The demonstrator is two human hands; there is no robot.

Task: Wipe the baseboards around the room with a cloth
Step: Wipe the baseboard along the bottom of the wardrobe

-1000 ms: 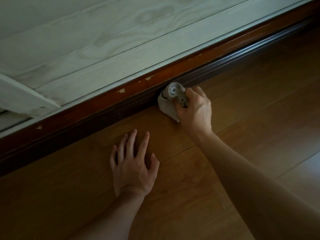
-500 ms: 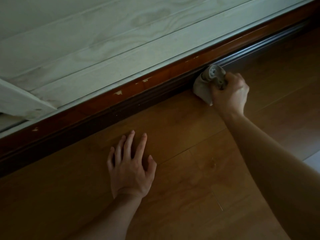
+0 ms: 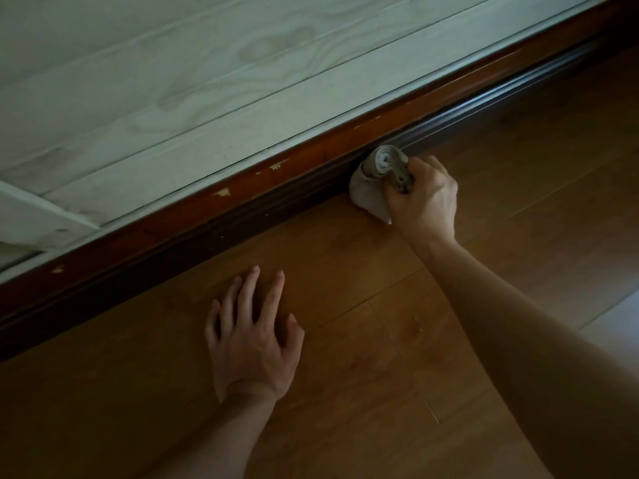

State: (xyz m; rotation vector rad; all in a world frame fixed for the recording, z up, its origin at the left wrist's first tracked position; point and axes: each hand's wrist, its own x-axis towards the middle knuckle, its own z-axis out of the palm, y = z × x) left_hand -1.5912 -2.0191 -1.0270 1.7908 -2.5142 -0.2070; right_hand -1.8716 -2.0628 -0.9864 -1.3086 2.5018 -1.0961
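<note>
A dark reddish-brown baseboard [image 3: 242, 216] runs diagonally from lower left to upper right, with small chips in its finish. My right hand [image 3: 423, 198] is shut on a bunched grey cloth [image 3: 371, 188], which presses against the lower, grooved part of the baseboard where it meets the floor. My left hand [image 3: 254, 340] lies flat on the wooden floor, fingers spread, holding nothing, a short way in front of the baseboard.
Pale whitewashed wood panelling [image 3: 207, 81] rises above the baseboard, with a white ledge [image 3: 38, 219] jutting out at the left. Brown wooden floorboards [image 3: 380, 357] fill the lower frame. A lighter patch of floor [image 3: 619, 326] shows at the right edge.
My right hand slid the cloth to the right along the baseboard, then came part of the way back left. My left hand stayed planted on the floor.
</note>
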